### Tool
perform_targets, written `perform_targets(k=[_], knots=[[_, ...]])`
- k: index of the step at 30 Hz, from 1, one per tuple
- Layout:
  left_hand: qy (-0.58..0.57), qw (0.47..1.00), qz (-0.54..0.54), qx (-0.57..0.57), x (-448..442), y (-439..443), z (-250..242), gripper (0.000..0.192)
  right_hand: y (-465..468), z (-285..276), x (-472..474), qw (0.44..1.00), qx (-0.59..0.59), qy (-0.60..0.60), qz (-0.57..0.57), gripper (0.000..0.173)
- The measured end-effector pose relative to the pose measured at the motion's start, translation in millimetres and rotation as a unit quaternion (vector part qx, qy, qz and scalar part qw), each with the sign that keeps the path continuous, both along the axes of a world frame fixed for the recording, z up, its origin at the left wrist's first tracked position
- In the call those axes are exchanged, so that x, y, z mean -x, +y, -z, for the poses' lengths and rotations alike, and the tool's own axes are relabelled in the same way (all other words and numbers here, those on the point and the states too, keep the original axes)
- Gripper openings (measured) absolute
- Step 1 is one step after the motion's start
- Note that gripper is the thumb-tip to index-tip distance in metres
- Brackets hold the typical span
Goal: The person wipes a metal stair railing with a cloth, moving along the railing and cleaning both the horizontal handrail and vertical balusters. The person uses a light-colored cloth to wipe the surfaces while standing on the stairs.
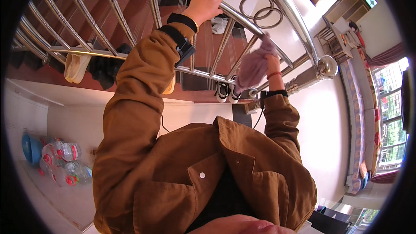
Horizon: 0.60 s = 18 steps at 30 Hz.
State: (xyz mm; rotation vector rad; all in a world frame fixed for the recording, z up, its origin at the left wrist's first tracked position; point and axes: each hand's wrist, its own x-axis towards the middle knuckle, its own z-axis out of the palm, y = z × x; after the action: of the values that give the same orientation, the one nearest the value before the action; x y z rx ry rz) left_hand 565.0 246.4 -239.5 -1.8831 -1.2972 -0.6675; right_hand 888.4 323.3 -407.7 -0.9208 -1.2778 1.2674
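Note:
My left hand (205,3) is closed around the upper metal rail (240,18) of a stainless-steel stair railing, near the top middle. To the right, my right hand (272,63) holds a crumpled mauve cloth (255,63) against the railing, its upper end touching the rail. The cloth hangs down over the slanted balusters towards the lower bar (208,74). Two metal rings (267,18) sit between this rail and a thicker handrail (289,3). A round metal ball (327,67) caps the post to the right of my right hand.
Red-brown stairs (130,16) lie behind the balusters. Black-and-white shoes (222,91), pale slippers (76,68) and a black item (105,68) stand along the step edge. Large plastic bottles (66,152) and a blue basin (31,149) are at lower left. A long sofa (357,104) lines the right.

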Motion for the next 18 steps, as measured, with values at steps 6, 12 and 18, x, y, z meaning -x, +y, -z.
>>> perform_targets(k=[6,12,18], knots=[[-0.008,1.0,0.004,-0.02,-2,1,0,0.027,1,-32,-49,0.973,-0.016,0.232,-0.002,0.046],[0.008,1.0,-0.02,0.013,-4,-4,-2,0.035,19,-89,46,0.908,-0.313,-0.222,0.166,0.044],[0.01,0.999,-0.036,0.022,-5,-5,-4,0.033,13,-127,46,0.791,-0.275,-0.54,0.084,0.062]])
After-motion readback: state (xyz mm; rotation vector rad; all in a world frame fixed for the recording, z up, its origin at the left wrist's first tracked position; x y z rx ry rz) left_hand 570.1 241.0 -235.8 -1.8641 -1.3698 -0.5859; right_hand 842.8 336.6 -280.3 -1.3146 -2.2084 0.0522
